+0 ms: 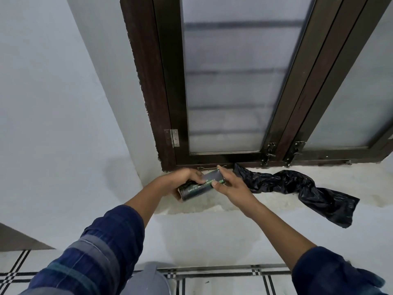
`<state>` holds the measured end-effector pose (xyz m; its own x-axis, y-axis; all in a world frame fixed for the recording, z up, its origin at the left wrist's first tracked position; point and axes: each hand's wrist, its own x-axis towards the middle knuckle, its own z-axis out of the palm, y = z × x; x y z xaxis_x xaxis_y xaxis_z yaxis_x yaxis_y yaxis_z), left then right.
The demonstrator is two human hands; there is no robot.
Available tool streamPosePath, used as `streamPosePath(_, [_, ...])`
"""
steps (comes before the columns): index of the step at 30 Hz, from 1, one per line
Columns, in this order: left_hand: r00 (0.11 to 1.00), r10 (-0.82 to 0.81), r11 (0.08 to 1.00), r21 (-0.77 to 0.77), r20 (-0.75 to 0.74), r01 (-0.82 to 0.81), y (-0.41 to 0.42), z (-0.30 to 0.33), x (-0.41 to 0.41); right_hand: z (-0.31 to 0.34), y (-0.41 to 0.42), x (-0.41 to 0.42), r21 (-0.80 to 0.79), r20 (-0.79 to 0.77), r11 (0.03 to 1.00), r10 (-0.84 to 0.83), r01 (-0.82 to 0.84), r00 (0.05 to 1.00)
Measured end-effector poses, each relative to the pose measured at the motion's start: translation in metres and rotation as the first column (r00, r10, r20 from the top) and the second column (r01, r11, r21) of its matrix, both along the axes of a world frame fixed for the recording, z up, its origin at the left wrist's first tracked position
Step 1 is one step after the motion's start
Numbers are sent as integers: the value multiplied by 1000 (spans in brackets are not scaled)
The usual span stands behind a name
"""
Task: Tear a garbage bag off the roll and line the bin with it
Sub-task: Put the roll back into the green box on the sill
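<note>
On the window sill, you hold the garbage bag roll with both hands.
Your left hand curls its fingers round the roll's near end, while your right hand pinches its far end between thumb and fingers. Green print runs along the black wrapper, too small to read. One torn-off black bag lies crumpled just beside it, its end drooping over the sill's edge.

Both arms are stretched forward and up, hands brought together.

The left hand is curled palm-down, fingers bent around what is held. The right hand is set just beside it, thumb and fingers pinching the same item. Dark checked sleeves are worn on both forearms.
</note>
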<state>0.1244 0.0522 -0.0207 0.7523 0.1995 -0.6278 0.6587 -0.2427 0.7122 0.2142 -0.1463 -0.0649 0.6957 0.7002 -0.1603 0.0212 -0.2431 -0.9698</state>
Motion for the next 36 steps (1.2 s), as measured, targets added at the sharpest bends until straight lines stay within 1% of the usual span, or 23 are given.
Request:
streamPosePath(1, [999, 33, 999, -16, -28, -34, 1, 0, -1, -3, 1, 1, 0, 1, 1000, -4, 4, 1000])
streamPosePath(3, [993, 112, 994, 0, -37, -112, 3, -4, -2, -11, 5, 1, 3, -35, 997, -72, 73, 997])
streamPosePath(4, [987, 161, 987, 17, -11, -161, 4, -7, -1, -17, 8, 1, 11, -70, 992, -124, 125, 990])
streamPosePath(6, [965, 247, 967, 39, 90, -251, 5, -10, 0, -27, 15, 1, -15, -146, 977, -214, 214, 966])
streamPosePath(7, [961, 246, 965, 65, 128, -255, 6, -11, 0, -31, 19, 0, -50, -165, 967, -254, 250, 953])
streamPosePath(8, [967, 208, 967, 117, 149, -226, 8, -12, -2, -32, 24, -1, -103, -138, 954, -293, 281, 946])
streamPosePath(10, [983, 86, 952, 277, 164, -130, 11, -16, -7, -36, 35, -3, -248, -4, 909, -346, 334, 938])
streamPosePath(12, [984, 5, 897, 433, 179, -83, 14, -18, -11, -37, 49, -7, -357, 69, 875, -325, 328, 943])
streamPosePath(14, [984, -58, 826, 562, 169, -47, 19, -22, -13, -33, 62, -10, -412, 64, 871, -267, 269, 962])
streamPosePath(16, [988, -66, 774, 632, 140, -38, 21, -28, -14, -29, 72, -12, -386, -25, 886, -289, 257, 957])
streamPosePath(19, [993, -4, 751, 656, 118, -75, 24, -37, -10, -36, 88, -13, -317, -263, 928, -286, 198, 921])
streamPosePath(20, [994, -3, 746, 662, 109, -70, 24, -37, -8, -38, 93, -15, -307, -302, 937, -260, 164, 917])
streamPosePath(21, [995, -24, 740, 671, 93, -45, 24, -36, -6, -42, 99, -17, -318, -295, 937, -239, 141, 925])
streamPosePath(23, [992, -124, 704, 704, -9, 94, 24, -34, -8, -44, 105, -24, -357, -232, 923, -237, 144, 943])
streamPosePath(24, [978, -184, 645, 738, -101, 198, 23, -33, -12, -44, 106, -27, -367, -205, 916, -247, 159, 947])
streamPosePath(25, [952, -234, 552, 779, -197, 297, 23, -33, -15, -44, 107, -29, -359, -199, 916, -262, 178, 944])
streamPosePath(26, [930, -262, 466, 811, -256, 354, 23, -34, -18, -43, 107, -31, -359, -190, 911, -284, 203, 940])
streamPosePath(27, [921, -272, 412, 831, -280, 374, 23, -34, -19, -41, 106, -33, -365, -183, 904, -304, 222, 935])
streamPosePath(29, [929, -274, 391, 853, -249, 344, 26, -36, -14, -41, 108, -34, -372, -132, 887, -342, 273, 930])
streamPosePath(32, [952, -263, 438, 861, -154, 260, 31, -36, -6, -40, 112, -34, -346, -16, 858, -410, 380, 912])
streamPosePath(33, [955, -261, 435, 866, -141, 247, 32, -37, -5, -40, 113, -33, -326, -9, 866, -404, 379, 915])
streamPosePath(36, [955, -257, 378, 893, -151, 243, 31, -41, -5, -39, 112, -31, -292, -38, 906, -332, 307, 943])
